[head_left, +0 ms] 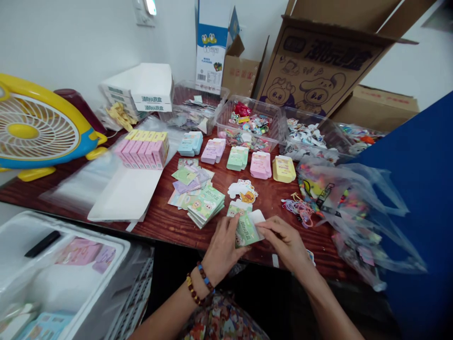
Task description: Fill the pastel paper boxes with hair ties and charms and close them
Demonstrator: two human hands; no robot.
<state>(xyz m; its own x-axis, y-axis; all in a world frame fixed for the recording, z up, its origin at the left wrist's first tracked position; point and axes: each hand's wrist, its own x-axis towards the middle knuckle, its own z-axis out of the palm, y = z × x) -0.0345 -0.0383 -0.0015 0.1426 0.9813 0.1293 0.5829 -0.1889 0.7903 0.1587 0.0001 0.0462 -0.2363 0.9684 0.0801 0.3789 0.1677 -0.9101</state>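
Note:
Near the table's front edge my left hand (222, 245) is closed on a green printed packet (247, 232), thumb on its face. My right hand (286, 243) pinches the packet's right edge, beside a white flap (256, 216) that sticks up there. Whether the flap is part of the packet or a separate slip I cannot tell. Just behind lie a flat light-green piece (236, 208) and a few cut-out stickers (248, 197). Left of my hands sits a stack of similar green packets (206, 205), with mixed purple and green packets (191, 181) behind it.
Small box stacks in blue (190, 143), purple (213, 150), green (237, 158), pink (260, 165) and yellow (283, 168) form a row. Behind are clear trays (247, 137). Hair ties (299, 208) and plastic bags (364, 208) lie right; pink boxes (141, 153) and a fan (38, 127) stand left.

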